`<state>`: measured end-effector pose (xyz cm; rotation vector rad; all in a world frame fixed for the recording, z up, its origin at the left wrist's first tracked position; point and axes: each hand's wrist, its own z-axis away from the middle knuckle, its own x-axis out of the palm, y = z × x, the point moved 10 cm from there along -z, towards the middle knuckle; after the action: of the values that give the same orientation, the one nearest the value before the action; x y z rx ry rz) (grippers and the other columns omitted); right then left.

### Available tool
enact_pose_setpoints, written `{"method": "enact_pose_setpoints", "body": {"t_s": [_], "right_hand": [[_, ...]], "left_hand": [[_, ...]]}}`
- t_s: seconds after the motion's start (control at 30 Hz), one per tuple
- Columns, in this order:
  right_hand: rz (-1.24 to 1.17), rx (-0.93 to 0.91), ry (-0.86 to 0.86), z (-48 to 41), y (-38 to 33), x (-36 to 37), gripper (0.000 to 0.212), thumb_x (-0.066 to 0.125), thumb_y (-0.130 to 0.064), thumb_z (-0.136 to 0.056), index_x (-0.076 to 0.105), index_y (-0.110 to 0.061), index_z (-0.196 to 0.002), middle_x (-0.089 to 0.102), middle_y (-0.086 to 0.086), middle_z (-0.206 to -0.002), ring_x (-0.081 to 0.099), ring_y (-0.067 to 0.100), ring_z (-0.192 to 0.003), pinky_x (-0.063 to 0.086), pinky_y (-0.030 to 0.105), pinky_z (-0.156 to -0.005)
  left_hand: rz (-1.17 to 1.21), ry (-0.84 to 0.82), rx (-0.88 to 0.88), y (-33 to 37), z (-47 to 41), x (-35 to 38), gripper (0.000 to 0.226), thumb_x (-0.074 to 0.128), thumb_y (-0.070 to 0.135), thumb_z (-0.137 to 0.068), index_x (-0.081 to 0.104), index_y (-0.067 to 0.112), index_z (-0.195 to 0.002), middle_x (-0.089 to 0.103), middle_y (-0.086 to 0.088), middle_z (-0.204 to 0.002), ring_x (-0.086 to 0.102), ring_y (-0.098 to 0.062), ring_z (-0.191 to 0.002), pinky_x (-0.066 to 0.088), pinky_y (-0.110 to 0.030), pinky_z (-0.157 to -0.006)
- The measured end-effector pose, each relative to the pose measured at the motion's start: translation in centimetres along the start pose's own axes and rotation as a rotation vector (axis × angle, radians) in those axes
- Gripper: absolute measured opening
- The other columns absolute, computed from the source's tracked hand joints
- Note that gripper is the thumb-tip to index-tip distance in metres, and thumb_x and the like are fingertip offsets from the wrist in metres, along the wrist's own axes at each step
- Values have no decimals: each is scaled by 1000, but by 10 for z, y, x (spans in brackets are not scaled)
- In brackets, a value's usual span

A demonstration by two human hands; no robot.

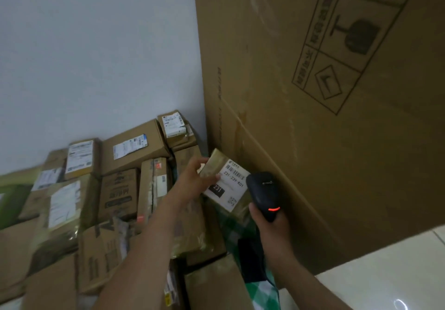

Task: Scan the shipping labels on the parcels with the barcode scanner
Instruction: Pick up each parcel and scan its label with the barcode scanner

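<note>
Only partly legible shipping label

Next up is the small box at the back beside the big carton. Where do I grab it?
Likely across its two side edges, coming from the front and above. The small box sits on top of another box with its label facing up, so fingers on the edges leave it uncovered. The wall behind and the big carton on its right block other approaches.

The barcode scanner is matt black plastic. The small parcel is brown cardboard under shiny tape, and its shipping label is smooth white paper. The large box on the right is matt cardboard. The floor tiles at lower right are glossy white.
</note>
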<state>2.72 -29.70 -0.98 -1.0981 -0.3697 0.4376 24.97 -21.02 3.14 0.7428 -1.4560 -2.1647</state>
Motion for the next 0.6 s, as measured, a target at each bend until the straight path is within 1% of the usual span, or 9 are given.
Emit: {"method": "enact_pose_setpoints", "body": {"t_s": [0.1, 0.2, 0.23, 0.3, 0.37, 0.4, 0.47, 0.53, 0.6], "right_hand": [[-3, -79, -61, 8, -20, 4, 13, 74, -26, -87, 68, -25, -98, 76, -17, -87, 71, 0, -80, 50, 23, -71], [5, -136, -92, 10, -40, 3, 8, 75, -18, -86, 69, -22, -91, 76, -15, -82, 71, 1, -75, 50, 13, -59], [15, -135, -111, 9, -46, 5, 8, 75, -17, -86, 70, -22, -90, 76, -14, -81, 71, 0, -74, 50, 13, -59], [66, -110, -162, 8, -54, 10, 10, 77, -21, -85, 70, -23, -91, 77, -10, -81, 72, 3, -75, 52, 22, -65], [164, -83, -214, 8, -56, 14, 10, 77, -27, -85, 70, -24, -92, 77, -5, -82, 73, 10, -78, 54, 30, -73], [214, -81, -242, 9, -58, 16, 10, 76, -29, -85, 70, -23, -91, 76, -2, -79, 73, 13, -76, 55, 30, -72], [262, -79, -313, 15, -60, 21, 14, 74, -30, -87, 70, -17, -85, 73, 1, -67, 70, 14, -62, 53, 27, -63], [273, -69, -384, 22, -61, 25, 21, 72, -29, -88, 66, -11, -79, 67, 5, -61, 63, 18, -50, 50, 28, -54], [310, -63, -447, 32, -64, 28, 27, 70, -29, -91, 62, -7, -76, 62, 10, -58, 56, 20, -43, 47, 26, -49]], "left_hand": [[80, 30, -26, -6, 20, -13, 44, 74, 26, -84, 49, 38, -118, 70, 1, -112, 74, -15, -86, 59, -28, -62], [109, 71, -72, -11, 37, -22, 52, 78, 22, -82, 45, 41, -117, 69, 2, -111, 74, -16, -82, 58, -34, -61], [132, 102, -75, -13, 42, -25, 59, 80, 19, -79, 44, 39, -120, 67, 2, -113, 74, -19, -83, 58, -34, -62], [179, 191, -67, -14, 53, -34, 79, 84, 15, -72, 38, 36, -133, 61, 4, -116, 70, -23, -93, 59, -40, -72], [190, 285, -50, -15, 66, -43, 98, 87, 17, -68, 31, 35, -146, 57, 6, -123, 60, -23, -111, 53, -50, -93], [190, 329, -39, -16, 72, -47, 101, 88, 20, -67, 30, 35, -149, 56, 6, -128, 56, -23, -116, 48, -53, -99], [216, 406, -9, -17, 84, -56, 91, 87, 23, -68, 39, 34, -145, 59, 7, -128, 58, -21, -116, 51, -50, -96], [232, 486, 23, -17, 97, -65, 80, 87, 23, -69, 48, 31, -139, 65, 7, -119, 63, -18, -108, 56, -38, -82], [225, 570, 36, -18, 108, -72, 82, 87, 22, -69, 47, 26, -140, 64, 5, -120, 63, -17, -106, 56, -38, -81]]}}
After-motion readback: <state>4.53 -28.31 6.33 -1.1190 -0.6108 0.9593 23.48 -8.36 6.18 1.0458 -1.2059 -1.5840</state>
